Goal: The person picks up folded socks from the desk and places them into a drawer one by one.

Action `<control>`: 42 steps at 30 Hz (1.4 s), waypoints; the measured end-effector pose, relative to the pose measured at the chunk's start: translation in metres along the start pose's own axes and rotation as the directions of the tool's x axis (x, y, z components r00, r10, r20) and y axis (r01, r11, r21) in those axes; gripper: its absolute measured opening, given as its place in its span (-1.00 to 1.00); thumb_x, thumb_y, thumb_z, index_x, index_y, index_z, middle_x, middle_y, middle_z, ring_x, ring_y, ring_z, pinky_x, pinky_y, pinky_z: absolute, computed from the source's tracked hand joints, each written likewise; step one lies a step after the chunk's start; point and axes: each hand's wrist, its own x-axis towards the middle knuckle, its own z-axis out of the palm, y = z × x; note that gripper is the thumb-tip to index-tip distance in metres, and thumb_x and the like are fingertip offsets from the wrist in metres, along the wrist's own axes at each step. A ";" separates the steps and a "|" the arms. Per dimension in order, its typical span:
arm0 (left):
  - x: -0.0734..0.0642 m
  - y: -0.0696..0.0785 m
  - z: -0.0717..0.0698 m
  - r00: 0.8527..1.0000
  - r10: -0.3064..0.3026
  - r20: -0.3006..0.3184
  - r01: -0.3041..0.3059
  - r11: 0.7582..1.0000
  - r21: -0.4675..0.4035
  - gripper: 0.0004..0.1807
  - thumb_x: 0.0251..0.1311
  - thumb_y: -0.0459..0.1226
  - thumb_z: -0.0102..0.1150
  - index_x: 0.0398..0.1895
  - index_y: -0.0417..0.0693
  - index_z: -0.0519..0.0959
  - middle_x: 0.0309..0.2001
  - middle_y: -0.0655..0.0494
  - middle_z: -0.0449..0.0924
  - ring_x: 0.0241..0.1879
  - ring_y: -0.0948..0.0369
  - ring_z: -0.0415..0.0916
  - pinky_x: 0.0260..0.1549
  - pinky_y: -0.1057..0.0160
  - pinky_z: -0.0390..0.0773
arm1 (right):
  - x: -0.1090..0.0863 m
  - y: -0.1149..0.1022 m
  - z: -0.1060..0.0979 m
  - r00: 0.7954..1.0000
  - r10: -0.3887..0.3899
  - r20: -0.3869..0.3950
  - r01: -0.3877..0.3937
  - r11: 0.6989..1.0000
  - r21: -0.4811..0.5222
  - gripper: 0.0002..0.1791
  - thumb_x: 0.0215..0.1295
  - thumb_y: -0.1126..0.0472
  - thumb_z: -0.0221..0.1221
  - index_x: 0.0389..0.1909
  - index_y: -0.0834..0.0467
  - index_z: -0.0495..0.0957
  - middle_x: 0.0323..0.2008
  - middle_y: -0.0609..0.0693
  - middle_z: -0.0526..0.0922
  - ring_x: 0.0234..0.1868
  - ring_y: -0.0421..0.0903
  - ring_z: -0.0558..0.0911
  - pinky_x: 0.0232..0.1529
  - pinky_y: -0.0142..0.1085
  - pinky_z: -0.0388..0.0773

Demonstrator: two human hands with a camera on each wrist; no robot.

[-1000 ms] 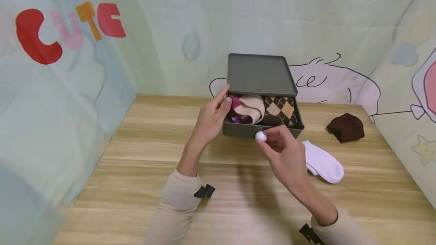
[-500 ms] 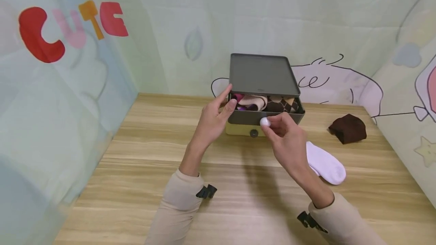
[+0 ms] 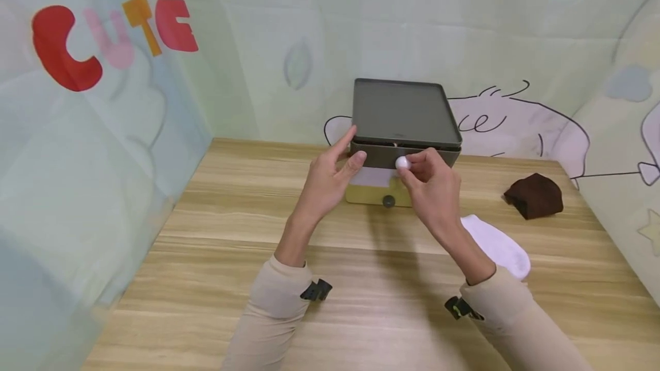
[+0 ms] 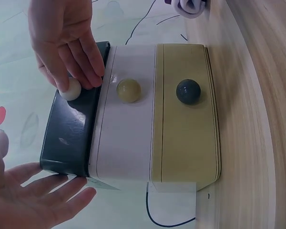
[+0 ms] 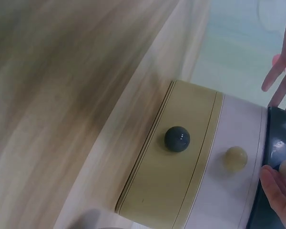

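A small chest of three drawers stands at the back of the table. Its dark grey top drawer (image 3: 378,155) is nearly closed, with a thin gap under the grey top (image 3: 407,110). Between thumb and fingers, my right hand (image 3: 437,190) pinches that drawer's white knob (image 3: 403,163). My left hand (image 3: 323,188) lies along the chest's left side, fingers straight, at the top drawer's corner. Below are a white drawer (image 4: 124,138) with a yellow knob (image 4: 128,90) and a yellow drawer (image 4: 186,143) with a dark knob (image 4: 188,91). The top drawer's contents are hidden.
On the wooden table (image 3: 216,245), a white sock (image 3: 497,245) lies right of the chest, partly behind my right forearm. Farther right lies a folded dark brown cloth item (image 3: 534,195). A printed fabric backdrop (image 3: 258,73) rises behind the table.
My right hand has pushed the top drawer back into the chest, covering the patterned socks inside and revealing the lower drawers. The left hand has stayed at the chest's left side.
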 end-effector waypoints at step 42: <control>0.006 -0.035 0.016 0.992 0.041 -0.115 -0.030 0.995 0.095 -0.37 0.22 0.17 -0.01 0.37 0.41 0.18 0.29 0.16 0.35 0.14 0.21 0.46 -0.01 0.16 0.55 | -0.029 0.053 0.015 0.879 0.260 0.399 -0.466 0.643 0.608 -0.51 0.19 0.25 0.24 0.13 0.31 0.40 -0.03 0.38 0.55 -0.17 0.18 0.67 -0.13 0.06 0.57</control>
